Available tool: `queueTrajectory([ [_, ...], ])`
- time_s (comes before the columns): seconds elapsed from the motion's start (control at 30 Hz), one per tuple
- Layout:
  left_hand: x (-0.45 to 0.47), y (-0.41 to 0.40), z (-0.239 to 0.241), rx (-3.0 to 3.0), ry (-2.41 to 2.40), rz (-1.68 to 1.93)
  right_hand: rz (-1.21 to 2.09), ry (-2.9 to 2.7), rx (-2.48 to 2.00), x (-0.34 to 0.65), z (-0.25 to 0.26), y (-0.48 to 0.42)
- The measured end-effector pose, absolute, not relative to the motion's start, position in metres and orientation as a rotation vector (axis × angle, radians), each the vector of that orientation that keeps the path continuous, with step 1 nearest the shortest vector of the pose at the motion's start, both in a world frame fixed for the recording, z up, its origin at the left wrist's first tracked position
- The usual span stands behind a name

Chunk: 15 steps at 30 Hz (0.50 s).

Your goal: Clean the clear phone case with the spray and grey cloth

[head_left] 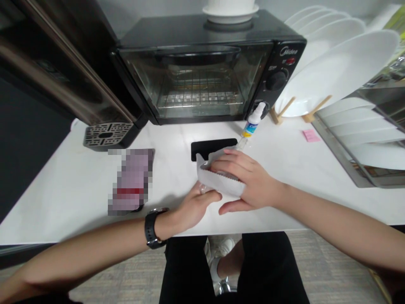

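My right hand (245,179) lies flat on a pale grey cleaning cloth (209,177) with a zigzag edge, pressing it onto the white counter (79,198). My left hand (198,207), with a black watch on the wrist, pinches the near corner of the same cloth. Just beyond the cloth lies a black phone (210,147), partly covered by it. A small white spray bottle (252,126) with a blue and yellow label lies tilted beside the phone.
A black toaster oven (205,67) stands at the back with a white dish on top. White plates (335,71) lean in a wooden rack at right, above a metal tray. A pink sticky note (311,135), a blurred object (131,181) and a dark appliance (63,71) sit nearby.
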State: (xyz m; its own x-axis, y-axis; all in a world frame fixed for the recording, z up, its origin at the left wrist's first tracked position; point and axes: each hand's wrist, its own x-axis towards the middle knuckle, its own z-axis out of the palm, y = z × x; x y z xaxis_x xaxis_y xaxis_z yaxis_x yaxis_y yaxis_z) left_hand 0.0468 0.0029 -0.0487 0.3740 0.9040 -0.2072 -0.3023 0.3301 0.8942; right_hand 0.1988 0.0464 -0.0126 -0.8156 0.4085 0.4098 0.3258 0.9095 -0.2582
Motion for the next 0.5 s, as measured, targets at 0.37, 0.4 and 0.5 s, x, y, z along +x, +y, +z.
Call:
queueTrajectory([
  [0.37,0.055,0.005,-0.032,0.886,0.647,0.977,0.182,-2.478,-0.862,0.209,-0.007,0.06],
  [0.4,0.056,0.006,-0.029,0.892,0.632,0.969,0.154,-2.46,-0.924,0.209,-0.008,0.061],
  [0.5,0.055,0.006,-0.03,0.992,0.738,0.969,0.136,-2.589,-0.798,0.201,-0.01,0.055],
])
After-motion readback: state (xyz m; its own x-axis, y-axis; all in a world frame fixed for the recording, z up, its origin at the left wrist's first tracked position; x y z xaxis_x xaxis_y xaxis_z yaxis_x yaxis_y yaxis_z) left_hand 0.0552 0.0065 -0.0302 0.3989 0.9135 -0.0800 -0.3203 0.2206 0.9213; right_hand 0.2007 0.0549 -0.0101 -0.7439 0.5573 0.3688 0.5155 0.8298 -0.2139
